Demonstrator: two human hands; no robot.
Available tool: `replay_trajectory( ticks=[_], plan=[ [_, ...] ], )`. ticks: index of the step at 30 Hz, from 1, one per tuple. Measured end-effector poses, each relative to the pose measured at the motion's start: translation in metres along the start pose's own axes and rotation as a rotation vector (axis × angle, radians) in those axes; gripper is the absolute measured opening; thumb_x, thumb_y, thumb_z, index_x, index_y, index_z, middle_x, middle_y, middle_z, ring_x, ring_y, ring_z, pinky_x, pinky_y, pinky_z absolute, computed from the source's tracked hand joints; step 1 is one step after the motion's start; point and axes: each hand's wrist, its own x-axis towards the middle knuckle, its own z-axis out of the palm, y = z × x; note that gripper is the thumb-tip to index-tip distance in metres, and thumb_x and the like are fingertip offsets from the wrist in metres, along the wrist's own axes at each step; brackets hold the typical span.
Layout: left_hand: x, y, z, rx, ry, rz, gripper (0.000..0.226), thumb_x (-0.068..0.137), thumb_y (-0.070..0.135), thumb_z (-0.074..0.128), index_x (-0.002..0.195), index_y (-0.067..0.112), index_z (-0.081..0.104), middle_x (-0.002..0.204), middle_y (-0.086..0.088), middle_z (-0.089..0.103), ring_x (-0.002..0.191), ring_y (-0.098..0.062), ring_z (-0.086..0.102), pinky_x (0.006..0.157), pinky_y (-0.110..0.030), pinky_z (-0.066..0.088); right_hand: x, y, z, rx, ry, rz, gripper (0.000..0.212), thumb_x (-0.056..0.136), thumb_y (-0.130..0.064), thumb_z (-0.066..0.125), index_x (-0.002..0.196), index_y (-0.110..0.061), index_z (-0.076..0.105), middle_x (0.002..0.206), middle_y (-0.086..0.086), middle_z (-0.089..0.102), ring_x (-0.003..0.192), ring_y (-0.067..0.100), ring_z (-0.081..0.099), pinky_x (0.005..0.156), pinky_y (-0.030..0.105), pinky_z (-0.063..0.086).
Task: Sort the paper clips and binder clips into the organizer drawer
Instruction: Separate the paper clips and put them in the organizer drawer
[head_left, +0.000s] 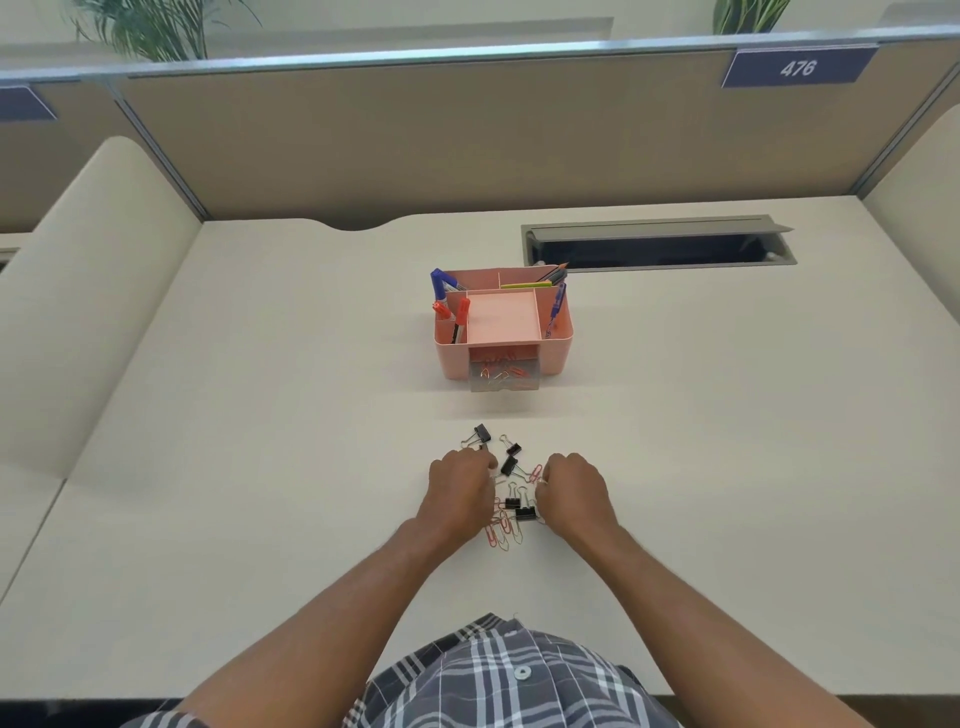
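Head view: both hands rest knuckles-up on the pale worktop (208, 415), on either side of a loose pile of clips. Left hand (460, 486) is curled, fingertips down among the clips at the pile's left edge; whether it pinches one I cannot tell. Right hand (574, 488) is likewise curled at the pile's right edge, fingers hidden underneath; grip cannot be told. Black binder clips (509, 465) lie scattered between and just beyond the hands, one apart at the far left (482, 431). Red paper clips (501, 530) bunch at the near side of the pile, by the left wrist. Well beyond the pile stands a pink organizer (556, 353) holding pens (460, 317). Its clear drawer (505, 376) is pulled out toward the person, with several paper clips inside.
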Motion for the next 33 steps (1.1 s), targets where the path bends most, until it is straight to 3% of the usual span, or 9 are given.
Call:
replay_trajectory(
  ticks=[4,9,12,14,18,20,23,27,33],
  plan=[
    [-0.003,0.000,-0.005,-0.137,0.020,0.001,0.031,0.094,0.013,0.044,0.119,0.013,0.062,0.110,-0.007,0.065,0.103,-0.026,0.060,0.090,-0.038,0.047,-0.001,-0.001,-0.001,-0.036,0.003,-0.034,0.008,0.084,-0.011,0.049,0.076,-0.012,0.050,0.087,0.011,0.055,0.076,0.030,0.052,0.060,0.031,0.031],
    [-0.001,0.000,-0.008,-0.336,0.038,-0.054,0.027,0.096,0.012,0.046,0.117,0.012,0.063,0.111,-0.004,0.063,0.099,-0.018,0.059,0.086,-0.026,0.046,-0.006,-0.003,0.002,-0.120,0.055,-0.142,0.015,0.086,-0.002,0.046,0.095,-0.006,0.058,0.099,0.013,0.059,0.090,0.032,0.057,0.065,0.031,0.032],
    [0.000,0.002,-0.013,-0.533,0.078,-0.140,0.023,0.095,0.010,0.050,0.111,0.015,0.066,0.097,0.003,0.065,0.086,-0.011,0.059,0.075,-0.017,0.045,-0.005,0.000,0.004,-0.097,0.063,-0.148,0.018,0.085,-0.002,0.045,0.094,-0.006,0.060,0.097,0.013,0.061,0.087,0.031,0.057,0.064,0.031,0.033],
    [0.003,0.001,-0.018,-0.667,0.091,-0.198,0.020,0.094,0.007,0.053,0.104,0.016,0.067,0.083,0.004,0.063,0.076,-0.011,0.058,0.070,-0.021,0.048,-0.001,0.002,-0.001,-0.027,0.047,-0.102,0.019,0.089,-0.008,0.044,0.093,-0.008,0.062,0.096,0.010,0.064,0.086,0.029,0.059,0.066,0.033,0.039],
    [0.010,-0.003,-0.027,-0.900,0.081,-0.285,0.022,0.090,0.000,0.055,0.095,0.016,0.070,0.075,-0.003,0.063,0.074,-0.019,0.062,0.076,-0.044,0.056,0.006,0.006,-0.018,0.219,-0.011,0.016,0.019,0.088,-0.015,0.051,0.091,-0.016,0.069,0.087,0.000,0.071,0.083,0.021,0.063,0.074,0.030,0.050],
    [0.012,-0.006,-0.028,-0.853,0.045,-0.289,0.024,0.091,0.000,0.053,0.097,0.016,0.070,0.075,0.002,0.062,0.071,-0.017,0.060,0.072,-0.040,0.055,0.007,0.007,-0.021,0.261,-0.042,0.033,0.018,0.087,-0.017,0.053,0.090,-0.019,0.070,0.087,-0.002,0.071,0.082,0.019,0.064,0.074,0.029,0.051],
    [0.011,-0.007,-0.027,-0.576,-0.021,-0.250,0.028,0.091,0.003,0.050,0.103,0.019,0.068,0.091,0.004,0.064,0.076,-0.011,0.057,0.070,-0.027,0.050,0.007,0.008,-0.018,0.269,-0.060,0.051,0.018,0.088,-0.018,0.053,0.091,-0.019,0.070,0.088,-0.002,0.072,0.083,0.020,0.064,0.073,0.029,0.050],
    [0.007,-0.005,-0.023,-0.285,-0.027,-0.190,0.031,0.094,0.006,0.046,0.114,0.019,0.066,0.108,0.002,0.064,0.098,-0.018,0.059,0.085,-0.032,0.050,0.006,0.007,-0.015,0.252,-0.033,0.047,0.016,0.090,-0.019,0.054,0.090,-0.016,0.069,0.086,0.000,0.071,0.083,0.021,0.064,0.074,0.032,0.051],
    [0.004,-0.006,-0.014,-0.020,0.041,-0.050,0.028,0.090,0.009,0.053,0.113,0.018,0.066,0.106,-0.004,0.063,0.102,-0.027,0.054,0.082,-0.034,0.045,0.006,0.001,-0.005,0.144,0.002,0.038,0.018,0.093,-0.027,0.056,0.095,-0.013,0.067,0.092,0.005,0.070,0.088,0.026,0.063,0.076,0.033,0.048]
  ],
)
